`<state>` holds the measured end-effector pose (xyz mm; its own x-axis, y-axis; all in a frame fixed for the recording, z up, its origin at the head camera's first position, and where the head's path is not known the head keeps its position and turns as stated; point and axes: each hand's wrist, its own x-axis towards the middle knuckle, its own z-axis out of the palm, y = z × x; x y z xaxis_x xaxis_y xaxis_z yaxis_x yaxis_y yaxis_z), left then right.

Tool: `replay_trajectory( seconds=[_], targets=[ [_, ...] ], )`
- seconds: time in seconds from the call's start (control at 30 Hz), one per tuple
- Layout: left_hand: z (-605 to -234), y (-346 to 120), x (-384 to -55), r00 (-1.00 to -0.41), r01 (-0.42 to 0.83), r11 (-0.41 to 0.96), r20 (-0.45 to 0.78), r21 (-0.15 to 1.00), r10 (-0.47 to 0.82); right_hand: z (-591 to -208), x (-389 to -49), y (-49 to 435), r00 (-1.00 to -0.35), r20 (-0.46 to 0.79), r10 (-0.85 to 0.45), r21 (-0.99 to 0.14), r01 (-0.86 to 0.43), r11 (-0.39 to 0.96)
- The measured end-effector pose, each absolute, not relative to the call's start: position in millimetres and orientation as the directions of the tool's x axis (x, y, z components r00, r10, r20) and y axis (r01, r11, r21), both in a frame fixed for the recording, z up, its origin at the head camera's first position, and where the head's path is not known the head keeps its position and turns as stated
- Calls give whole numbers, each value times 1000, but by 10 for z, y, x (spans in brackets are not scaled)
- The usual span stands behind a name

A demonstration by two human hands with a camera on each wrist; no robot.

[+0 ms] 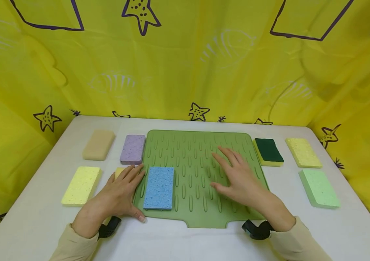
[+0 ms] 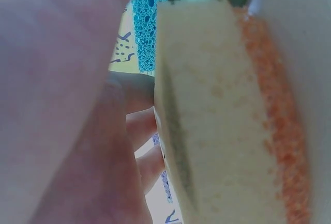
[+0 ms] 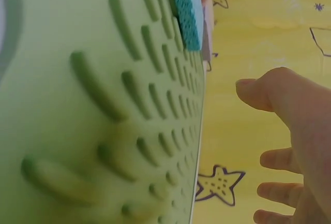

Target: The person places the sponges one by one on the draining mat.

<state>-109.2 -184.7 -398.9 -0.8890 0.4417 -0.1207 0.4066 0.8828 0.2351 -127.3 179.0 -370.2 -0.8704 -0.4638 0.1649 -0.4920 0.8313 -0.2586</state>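
A blue sponge [image 1: 158, 188] lies on the front left of a green ridged mat [image 1: 201, 174]. My left hand [image 1: 119, 192] is at the mat's left edge, fingers spread and thumb toward the mat's front corner, just left of the blue sponge. Under that hand is a mostly hidden yellowish sponge [image 1: 119, 171]; the left wrist view shows a cream sponge with an orange layer [image 2: 212, 105] close beside the fingers. Above the right half of the mat, my right hand [image 1: 238, 179] has its fingers extended and thumb apart, holding nothing.
Left on the white table [image 1: 171, 243] are a tan sponge [image 1: 98, 145], a purple sponge [image 1: 133, 149] and a pale yellow sponge [image 1: 81, 186]. To the right lie a green-topped scouring sponge [image 1: 269, 151], a yellow sponge [image 1: 303, 152] and a light green sponge [image 1: 319, 188]. A yellow curtain [image 1: 171, 72] hangs behind.
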Motion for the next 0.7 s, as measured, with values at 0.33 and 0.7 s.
replay_trajectory(
  seconds=[0.33, 0.7],
  targets=[
    [-3978, -1858, -1084, -891, 405, 885, -117, 230, 438, -3771, -1243, 2113, -868, 206, -451, -166, -485, 859],
    [-3987, -1853, -1079, -891, 397, 885, -131, 242, 435, -3839, -1185, 2509, -882, 219, -417, -168, -455, 874]
  ],
)
